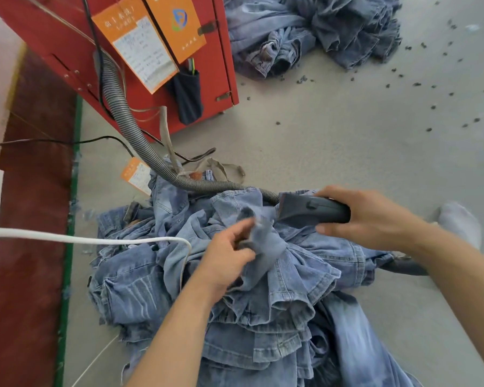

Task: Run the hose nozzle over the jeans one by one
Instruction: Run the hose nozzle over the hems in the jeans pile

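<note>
Heap of blue jeans on the pale floor, waistbands stacked toward the bottom of the view. Left hand on top of the heap, fingers curled, pinching up a fold of pale denim. Right hand wrapped around the dark hose nozzle, flat mouth pressed against that raised fold, just beside the left fingertips. Ribbed grey hose curving from the nozzle across the floor up to the red cabinet at upper left, orange tags hanging on its side. Second pile of jeans well apart at the top. Dark lint scraps scattered to the right. White cord lying across the near heap.
</note>
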A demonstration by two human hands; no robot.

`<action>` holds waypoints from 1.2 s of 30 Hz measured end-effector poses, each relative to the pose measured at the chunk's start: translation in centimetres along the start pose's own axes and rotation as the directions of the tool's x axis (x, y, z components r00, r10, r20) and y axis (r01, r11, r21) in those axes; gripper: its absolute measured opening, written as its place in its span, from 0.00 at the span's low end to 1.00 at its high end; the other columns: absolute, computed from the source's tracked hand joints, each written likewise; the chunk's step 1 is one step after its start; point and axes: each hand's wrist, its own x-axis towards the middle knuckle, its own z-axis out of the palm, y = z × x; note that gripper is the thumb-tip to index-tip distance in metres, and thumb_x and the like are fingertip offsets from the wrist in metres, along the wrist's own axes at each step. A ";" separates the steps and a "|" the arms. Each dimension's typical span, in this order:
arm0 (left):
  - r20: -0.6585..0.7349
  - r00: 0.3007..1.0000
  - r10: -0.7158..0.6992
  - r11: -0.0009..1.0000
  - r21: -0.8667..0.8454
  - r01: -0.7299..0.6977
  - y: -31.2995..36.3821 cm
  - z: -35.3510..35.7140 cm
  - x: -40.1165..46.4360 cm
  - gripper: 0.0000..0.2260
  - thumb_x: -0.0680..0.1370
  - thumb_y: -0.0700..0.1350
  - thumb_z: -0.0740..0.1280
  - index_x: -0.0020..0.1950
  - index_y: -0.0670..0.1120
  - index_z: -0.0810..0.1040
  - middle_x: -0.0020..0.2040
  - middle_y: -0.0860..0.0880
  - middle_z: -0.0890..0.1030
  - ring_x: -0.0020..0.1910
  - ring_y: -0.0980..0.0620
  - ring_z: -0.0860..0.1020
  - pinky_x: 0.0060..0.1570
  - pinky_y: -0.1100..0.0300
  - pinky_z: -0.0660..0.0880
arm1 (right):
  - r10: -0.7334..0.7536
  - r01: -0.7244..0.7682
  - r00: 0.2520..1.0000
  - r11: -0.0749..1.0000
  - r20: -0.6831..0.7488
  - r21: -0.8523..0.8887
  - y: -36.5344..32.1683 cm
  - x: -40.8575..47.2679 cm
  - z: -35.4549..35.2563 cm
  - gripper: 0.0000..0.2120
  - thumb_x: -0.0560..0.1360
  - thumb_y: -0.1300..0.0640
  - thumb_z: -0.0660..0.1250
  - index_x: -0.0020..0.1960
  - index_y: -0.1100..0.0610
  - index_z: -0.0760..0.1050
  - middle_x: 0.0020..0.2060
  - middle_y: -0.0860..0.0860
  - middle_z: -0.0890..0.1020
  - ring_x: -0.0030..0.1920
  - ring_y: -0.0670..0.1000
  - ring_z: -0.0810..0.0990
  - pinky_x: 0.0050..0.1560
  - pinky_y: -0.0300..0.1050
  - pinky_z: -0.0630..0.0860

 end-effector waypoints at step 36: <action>-0.168 0.986 0.016 0.943 0.331 0.041 -0.9 9.8 5.6 0.21 0.82 0.57 0.66 0.37 0.42 0.75 0.29 0.56 0.75 0.29 0.62 0.71 0.31 0.64 0.69 | 0.272 -0.238 0.934 0.957 -0.230 0.166 9.6 -6.7 -5.2 0.16 0.74 0.44 0.76 0.54 0.30 0.72 0.37 0.31 0.82 0.36 0.38 0.83 0.36 0.33 0.73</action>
